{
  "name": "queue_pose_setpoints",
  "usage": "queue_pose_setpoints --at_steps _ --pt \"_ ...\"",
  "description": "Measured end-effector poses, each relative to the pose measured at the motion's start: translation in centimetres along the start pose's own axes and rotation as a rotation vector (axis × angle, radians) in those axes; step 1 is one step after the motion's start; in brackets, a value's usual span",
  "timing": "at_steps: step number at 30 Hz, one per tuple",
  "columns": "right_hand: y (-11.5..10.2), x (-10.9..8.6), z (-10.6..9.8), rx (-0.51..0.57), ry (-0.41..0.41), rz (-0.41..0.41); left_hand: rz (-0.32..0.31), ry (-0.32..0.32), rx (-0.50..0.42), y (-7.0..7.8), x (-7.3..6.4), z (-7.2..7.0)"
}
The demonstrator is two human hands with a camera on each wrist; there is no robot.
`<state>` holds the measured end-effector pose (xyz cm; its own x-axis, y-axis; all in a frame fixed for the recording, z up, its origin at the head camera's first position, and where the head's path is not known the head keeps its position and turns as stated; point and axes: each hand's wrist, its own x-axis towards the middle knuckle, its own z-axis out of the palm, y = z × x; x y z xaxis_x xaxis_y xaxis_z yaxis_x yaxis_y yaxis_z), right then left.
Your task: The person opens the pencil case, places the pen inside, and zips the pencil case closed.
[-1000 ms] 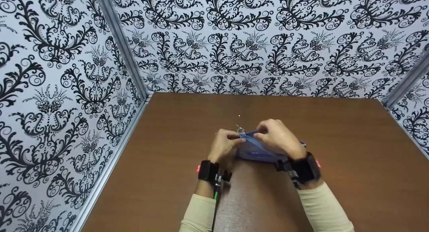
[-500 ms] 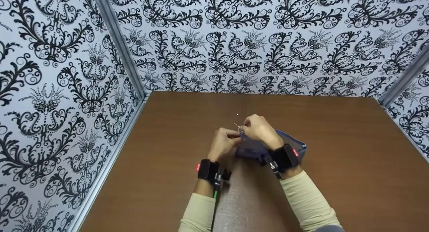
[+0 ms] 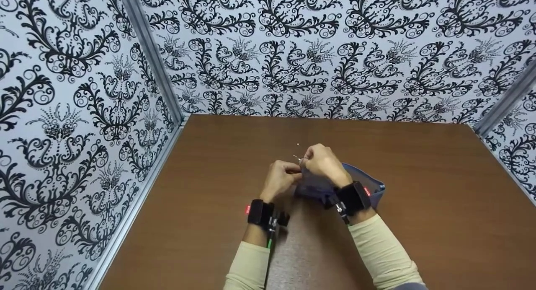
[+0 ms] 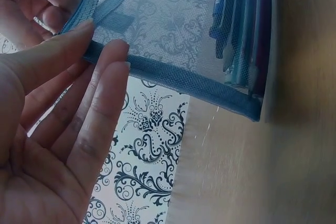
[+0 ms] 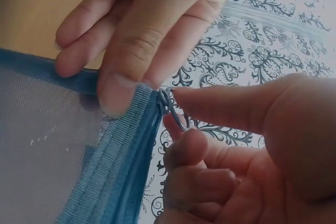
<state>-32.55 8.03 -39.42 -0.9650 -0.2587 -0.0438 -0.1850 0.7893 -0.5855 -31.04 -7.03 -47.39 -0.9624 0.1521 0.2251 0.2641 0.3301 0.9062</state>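
Note:
A blue mesh zipper pouch (image 4: 168, 51) stands on its side, its open top edged with zipper tape (image 5: 118, 156). Through the mesh, several pens or pencils (image 4: 239, 30) show along its bottom. My left hand (image 3: 279, 179) pinches the pouch's top left corner between thumb and fingers. Close by it, my right hand (image 3: 324, 162) pinches the metal ring (image 5: 178, 116) of the zipper pull between thumb and curled fingers. In the head view the right hand hides much of the pouch and most of the ring.
Beneath the pouch lies a brown wooden tabletop (image 3: 226, 147). White panels with black scrollwork (image 3: 293, 51) rise at its back and sides, joined by grey metal posts (image 3: 155, 51). Each wrist wears a black camera strap (image 3: 354, 198).
The right hand has moved left from the pouch's open edge to the zipper pull at the corner, and now pinches its ring. The left hand has stayed at the corner.

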Motion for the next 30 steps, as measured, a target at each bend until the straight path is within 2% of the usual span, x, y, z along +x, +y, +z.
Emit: queue_pose_setpoints --at_steps 6,11,16,20,26,30 --pt "0.32 0.05 0.21 0.069 0.01 -0.005 0.013 0.004 0.051 -0.06 0.03 -0.04" --pt "0.37 0.05 0.42 0.074 0.023 -0.004 0.013 0.0 0.061 -0.13 -0.06 0.01" --pt "0.17 0.1 0.44 0.074 0.039 -0.012 0.047 0.019 0.066 -0.1 -0.04 0.06" --pt "0.12 0.0 0.34 0.073 0.052 -0.017 0.057 0.007 0.08 -0.12 -0.03 0.14" --pt "0.22 -0.53 -0.1 0.075 0.051 -0.011 0.026 -0.029 0.016 -0.19 -0.05 0.24" --pt "0.59 -0.88 -0.37 0.057 0.057 -0.042 0.025 -0.036 -0.039 -0.24 -0.08 0.26"
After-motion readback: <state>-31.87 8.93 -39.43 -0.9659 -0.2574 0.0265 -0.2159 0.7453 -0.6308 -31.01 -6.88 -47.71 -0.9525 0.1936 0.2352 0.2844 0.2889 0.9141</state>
